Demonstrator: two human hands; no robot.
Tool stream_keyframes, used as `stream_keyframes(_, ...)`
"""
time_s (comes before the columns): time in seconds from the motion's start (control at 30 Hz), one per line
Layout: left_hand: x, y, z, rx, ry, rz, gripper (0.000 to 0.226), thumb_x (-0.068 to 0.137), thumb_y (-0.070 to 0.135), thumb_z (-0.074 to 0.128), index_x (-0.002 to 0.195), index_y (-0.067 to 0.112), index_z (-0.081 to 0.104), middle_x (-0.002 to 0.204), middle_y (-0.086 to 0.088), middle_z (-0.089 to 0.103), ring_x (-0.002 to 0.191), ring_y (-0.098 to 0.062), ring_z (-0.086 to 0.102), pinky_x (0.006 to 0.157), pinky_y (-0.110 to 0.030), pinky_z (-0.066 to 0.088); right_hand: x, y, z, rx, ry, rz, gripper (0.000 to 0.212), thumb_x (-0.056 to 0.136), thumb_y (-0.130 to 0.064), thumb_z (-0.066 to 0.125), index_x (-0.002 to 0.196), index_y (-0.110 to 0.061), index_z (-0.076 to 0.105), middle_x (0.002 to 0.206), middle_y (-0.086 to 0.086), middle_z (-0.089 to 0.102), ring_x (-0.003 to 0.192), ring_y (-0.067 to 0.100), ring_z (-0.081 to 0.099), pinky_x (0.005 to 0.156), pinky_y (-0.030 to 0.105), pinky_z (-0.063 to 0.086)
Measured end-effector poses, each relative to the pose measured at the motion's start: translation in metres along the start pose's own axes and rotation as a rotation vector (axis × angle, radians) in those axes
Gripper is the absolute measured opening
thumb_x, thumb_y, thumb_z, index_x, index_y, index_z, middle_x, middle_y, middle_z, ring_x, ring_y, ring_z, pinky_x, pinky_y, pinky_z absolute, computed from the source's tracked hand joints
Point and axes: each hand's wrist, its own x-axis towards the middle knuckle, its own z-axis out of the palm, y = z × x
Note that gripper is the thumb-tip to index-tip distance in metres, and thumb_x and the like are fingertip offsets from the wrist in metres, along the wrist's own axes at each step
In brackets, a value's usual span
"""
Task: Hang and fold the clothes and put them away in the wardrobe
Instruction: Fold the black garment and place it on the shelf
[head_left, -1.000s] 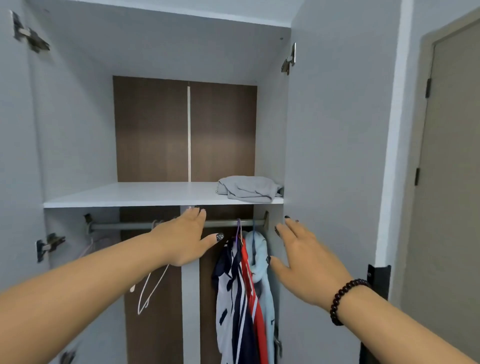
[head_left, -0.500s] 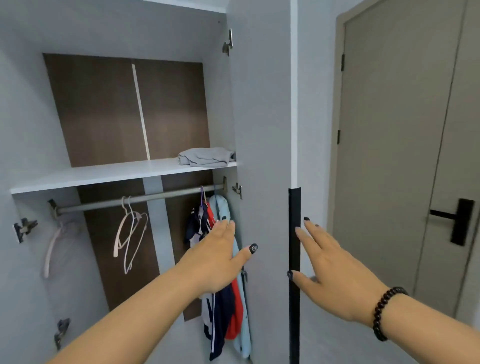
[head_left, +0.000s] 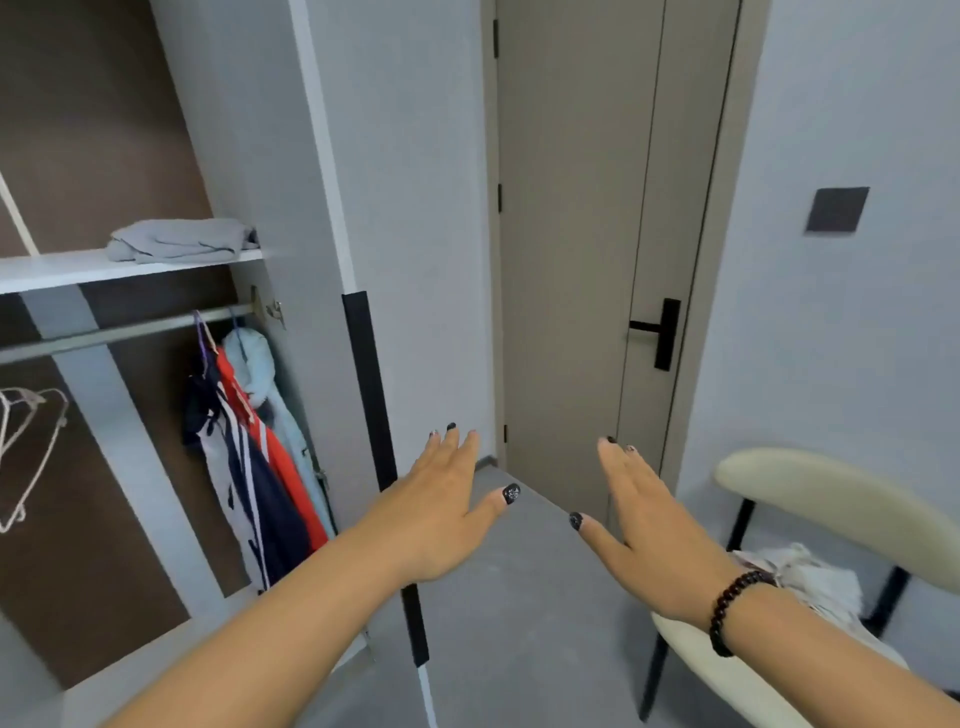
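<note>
Head view — left hand (head_left: 441, 512) and right hand (head_left: 641, 512): both held out flat, fingers straight, holding nothing. Wardrobe (head_left: 249, 130) open at left; folded grey garment (head_left: 179, 240) on its shelf (head_left: 62, 270); 3 hanging garments (head_left: 254, 457) on the rail (head_left: 114, 332). White cloth (head_left: 815, 577) lies on a chair (head_left: 810, 483) at right.

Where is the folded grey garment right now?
In the head view, upper left: the folded grey garment lies on the white wardrobe shelf, at its right end, above the hanging rail.
</note>
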Motion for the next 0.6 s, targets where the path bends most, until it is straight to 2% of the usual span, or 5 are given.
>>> stream_keyframes(0.17,0.058,0.070,0.032,0.015,-0.036,0.122,0.079,0.097,0.059,0.032,0.155,0.024,-0.008,0.162,0.006,-0.016,0.148,-0.011,-0.014,0.121,-0.035,0.009,-0.020,0.087,-0.022,-0.033,-0.005,0.141,0.078,0.098,-0.050,0.036,0.152,-0.018,-0.010,0.159,-0.007,-0.015,0.146,0.009,-0.014,0.111,0.018,-0.007)
stream_keyframes(0.3,0.110,0.131,0.066,-0.021,-0.045,0.221,0.077,0.099,0.053,0.037,0.155,0.022,-0.005,0.162,0.006,-0.012,0.148,-0.010,-0.013,0.120,-0.033,0.010,-0.040,0.169,-0.049,0.076,0.051,0.330,0.074,0.098,-0.044,0.041,0.153,-0.022,-0.003,0.159,-0.011,-0.010,0.145,0.004,-0.009,0.112,0.018,-0.002)
stream_keyframes(0.43,0.153,0.185,0.105,-0.069,-0.067,0.300,0.075,0.100,0.047,0.041,0.156,0.020,-0.002,0.163,0.003,-0.009,0.147,-0.011,-0.018,0.118,-0.030,0.004,-0.066,0.245,-0.067,0.062,0.066,0.522,0.073,0.098,-0.042,0.044,0.153,-0.018,0.003,0.161,-0.006,-0.002,0.147,0.009,-0.001,0.113,0.021,0.004)
stream_keyframes(0.5,0.171,0.208,0.126,-0.076,-0.101,0.342,0.075,0.100,0.046,0.041,0.156,0.019,-0.001,0.163,0.002,-0.010,0.147,-0.012,-0.020,0.118,-0.029,0.002,-0.076,0.273,-0.074,0.031,0.062,0.586,0.067,0.097,-0.039,0.047,0.151,-0.014,0.015,0.159,-0.001,0.013,0.146,0.014,0.014,0.112,0.022,0.015)
stream_keyframes(0.6,0.195,0.236,0.156,-0.092,-0.175,0.382,0.074,0.100,0.046,0.041,0.156,0.019,-0.001,0.163,0.002,-0.010,0.147,-0.012,-0.020,0.118,-0.029,0.002,-0.090,0.309,-0.080,0.015,0.078,0.659,0.050,0.095,-0.034,0.052,0.136,-0.014,0.033,0.143,0.005,0.037,0.129,0.018,0.035,0.093,0.018,0.027)
